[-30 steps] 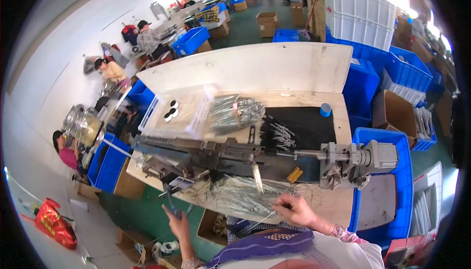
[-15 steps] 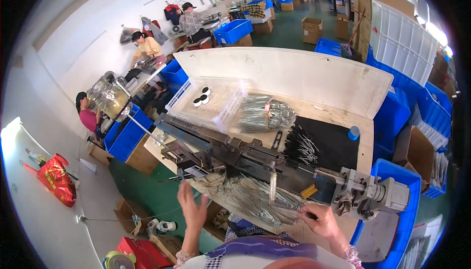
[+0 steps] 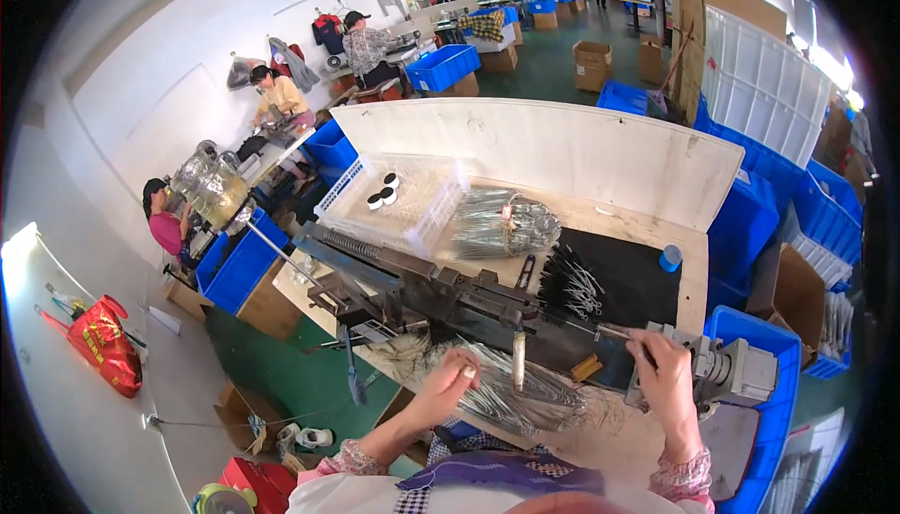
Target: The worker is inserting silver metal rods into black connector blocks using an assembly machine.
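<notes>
My left hand [image 3: 444, 390] is closed over the near wires, its fingers curled. A small pale spot shows at its fingertips; whether it is something held cannot be told. My right hand [image 3: 664, 369] is raised at the right end of a long dark metal machine [image 3: 459, 296], fingers pinched beside its grey spindle housing [image 3: 745, 370]. A thin light rod or wire shows at those fingertips, too small to name. Bent steel wires [image 3: 516, 392] lie loose along the machine's near side. Finished-looking black-bristled twisted-wire brushes [image 3: 579, 284] lie on a black mat [image 3: 637, 275] behind it.
Behind the machine are a tied wire bundle [image 3: 506, 223], a white plastic crate [image 3: 403, 209] with black-and-white rolls, and a blue cap-like piece [image 3: 670, 258]. A pale board [image 3: 544, 143] edges the bench. Blue bins [image 3: 750, 223] stand at right; other people work at the far left.
My left hand has moved right from the hanging lever and its spread fingers have closed. My right hand has risen from the near wires to the machine's spindle end. The lever now hangs lower.
</notes>
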The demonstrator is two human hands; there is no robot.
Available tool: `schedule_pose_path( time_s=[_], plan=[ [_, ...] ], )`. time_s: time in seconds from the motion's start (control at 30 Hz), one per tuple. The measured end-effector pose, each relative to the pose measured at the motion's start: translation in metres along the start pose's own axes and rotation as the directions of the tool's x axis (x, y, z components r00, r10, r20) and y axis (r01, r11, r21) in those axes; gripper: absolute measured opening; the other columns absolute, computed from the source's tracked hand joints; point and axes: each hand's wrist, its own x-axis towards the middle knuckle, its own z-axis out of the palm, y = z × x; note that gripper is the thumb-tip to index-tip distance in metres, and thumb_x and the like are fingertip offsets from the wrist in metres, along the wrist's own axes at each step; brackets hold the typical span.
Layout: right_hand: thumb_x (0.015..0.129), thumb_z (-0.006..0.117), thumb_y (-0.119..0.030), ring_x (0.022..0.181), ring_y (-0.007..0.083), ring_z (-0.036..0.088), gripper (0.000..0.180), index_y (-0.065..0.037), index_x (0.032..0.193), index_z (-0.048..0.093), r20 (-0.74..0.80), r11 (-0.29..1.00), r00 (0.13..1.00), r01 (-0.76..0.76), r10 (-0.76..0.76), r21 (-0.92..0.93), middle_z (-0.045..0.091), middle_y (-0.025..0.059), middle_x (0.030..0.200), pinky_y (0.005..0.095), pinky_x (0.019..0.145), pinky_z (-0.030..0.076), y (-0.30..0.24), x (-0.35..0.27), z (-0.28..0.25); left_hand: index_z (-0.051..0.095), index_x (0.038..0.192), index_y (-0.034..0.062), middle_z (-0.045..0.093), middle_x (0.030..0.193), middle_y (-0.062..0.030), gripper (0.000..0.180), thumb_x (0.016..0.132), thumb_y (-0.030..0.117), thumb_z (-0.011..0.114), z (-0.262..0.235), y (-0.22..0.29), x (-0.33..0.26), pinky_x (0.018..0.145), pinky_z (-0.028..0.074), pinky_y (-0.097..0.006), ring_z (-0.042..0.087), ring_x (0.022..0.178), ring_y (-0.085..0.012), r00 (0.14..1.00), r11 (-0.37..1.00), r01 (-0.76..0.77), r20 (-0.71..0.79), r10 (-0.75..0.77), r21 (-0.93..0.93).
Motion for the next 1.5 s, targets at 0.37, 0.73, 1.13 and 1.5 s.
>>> schedule_pose_path(
  time_s=[0.37,0.73,1.13,1.5],
  plan=[
    [0.075,0.061,-0.004,0.079,0.0252,0.061,0.019,-0.002,0.093,0.065,0.224,0.841,0.901,0.429,-0.371,-0.33,0.059,0.0087,0.084,0.0347,0.066,0.052,0.009,0.036,0.059,0.049,0.09,0.0136,0.046,0.075,0.0046,0.013,0.098,0.024,0.051,0.067,0.061,0.03,0.042,0.024,-0.021,0.032,0.049,-0.004,0.962,0.438,0.269,0.221,-0.159,-0.858],
    [0.07,0.059,-0.003,0.071,0.0272,0.061,0.007,-0.005,0.076,0.056,0.337,0.792,0.86,0.494,-0.383,-0.359,0.057,0.0091,0.074,0.0374,0.063,0.051,-0.005,0.041,0.066,0.063,0.081,0.008,0.043,0.057,0.0011,0.025,0.096,0.026,0.053,-0.022,0.01,-0.004,0.043,0.037,-0.027,0.041,0.047,-0.0072,0.99,0.693,0.093,-0.006,-0.139,-0.715],
    [0.073,0.072,-0.017,0.084,0.0322,0.06,0.023,-0.005,0.091,0.063,0.441,0.958,0.887,0.232,-0.138,-0.166,0.057,0.0123,0.09,0.0397,0.072,0.05,0.005,0.066,0.025,0.072,0.082,0.0068,0.065,0.076,-0.019,0.03,0.084,0.034,0.059,0.082,0.033,0.138,0.064,0.051,-0.044,0.064,0.069,-0.0371,0.934,0.836,-0.25,0.35,0.075,0.488],
    [0.072,0.07,-0.006,0.074,0.0325,0.063,0.014,0.0,0.083,0.065,0.112,0.918,0.913,0.396,-0.392,-0.014,0.064,0.0148,0.079,0.0392,0.066,0.051,0.015,0.063,0.095,0.067,0.071,0.008,0.06,0.072,-0.0033,0.002,0.07,0.009,0.066,0.019,0.07,0.125,0.063,0.049,-0.038,0.059,0.076,-0.0207,0.619,-0.008,-0.59,0.458,0.638,0.808]
  ],
)
